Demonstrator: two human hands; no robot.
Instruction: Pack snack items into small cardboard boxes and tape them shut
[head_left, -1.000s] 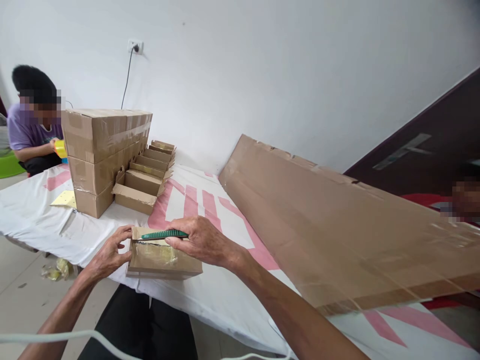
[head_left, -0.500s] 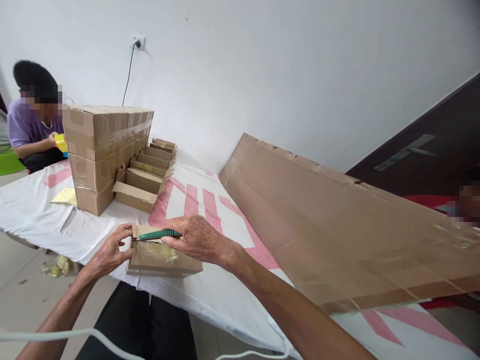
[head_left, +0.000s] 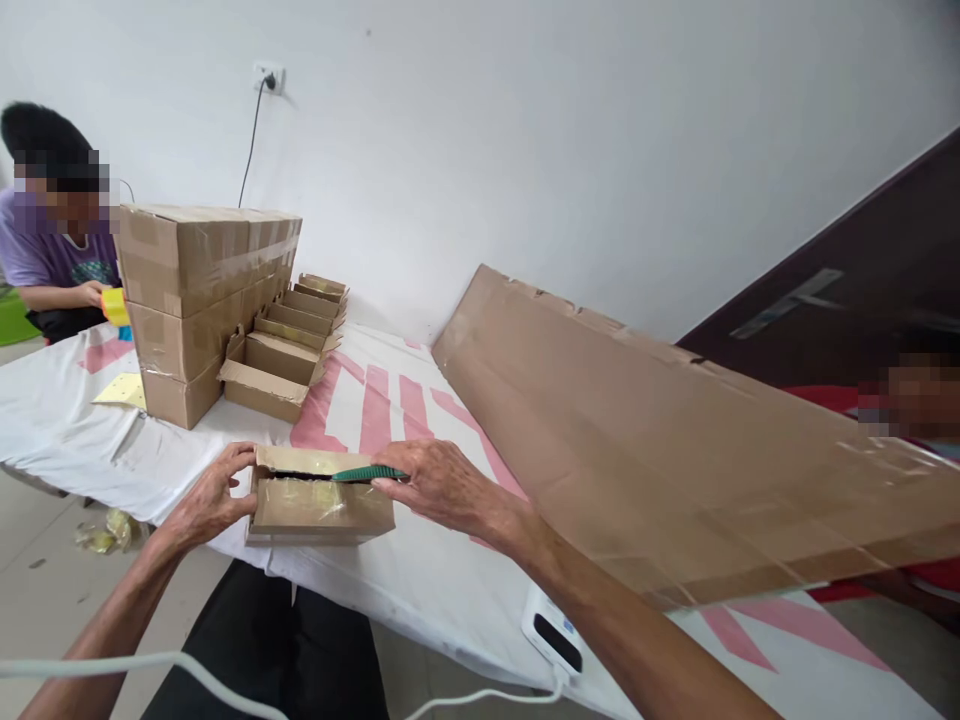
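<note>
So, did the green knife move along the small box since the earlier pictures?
Yes. The knife in the right hand has slid rightward along the box, from near its left end to its right end.

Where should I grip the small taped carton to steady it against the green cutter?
Grip the small carton at its left end wall, from the left, as the left hand does. It lies flat with its long seam across, and the right hand holds the green cutter at the right end.
</note>
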